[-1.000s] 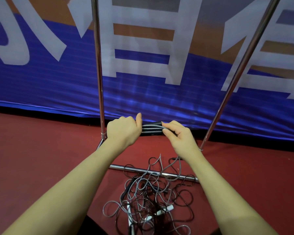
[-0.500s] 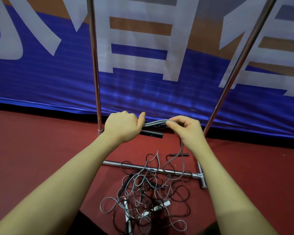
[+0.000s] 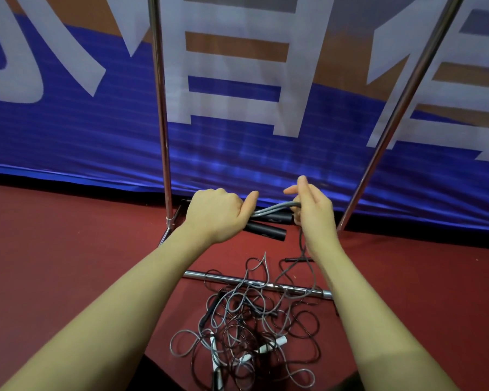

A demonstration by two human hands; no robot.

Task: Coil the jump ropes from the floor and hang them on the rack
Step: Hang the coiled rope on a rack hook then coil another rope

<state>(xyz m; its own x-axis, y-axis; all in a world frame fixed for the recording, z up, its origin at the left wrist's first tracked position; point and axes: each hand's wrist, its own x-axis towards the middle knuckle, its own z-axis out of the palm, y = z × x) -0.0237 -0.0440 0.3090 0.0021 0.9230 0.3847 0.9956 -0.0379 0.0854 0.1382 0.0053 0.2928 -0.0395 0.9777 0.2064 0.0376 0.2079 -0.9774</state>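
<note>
My left hand (image 3: 218, 214) grips a grey jump rope by its two black handles (image 3: 268, 230), which stick out to the right with folded grey cord (image 3: 277, 208) lying on top. My right hand (image 3: 312, 210) holds the looped end of that cord, thumb and forefinger raised above it. A strand hangs from the right hand down to the floor. Below lies a tangled pile of jump ropes (image 3: 251, 325), grey and dark cords with white handles and a black one. The metal rack (image 3: 161, 114) stands behind it, its uprights rising out of view.
A blue, white and orange banner (image 3: 237, 122) covers the wall behind the rack. The rack's lower crossbar (image 3: 198, 275) lies across the red floor (image 3: 68, 249), partly under the rope pile. The right upright (image 3: 401, 108) leans diagonally.
Both hands have lifted a little with the rope. The right hand has turned its wrist and raised its thumb and forefinger, pulling the cord loop up; the two black handles show more.
</note>
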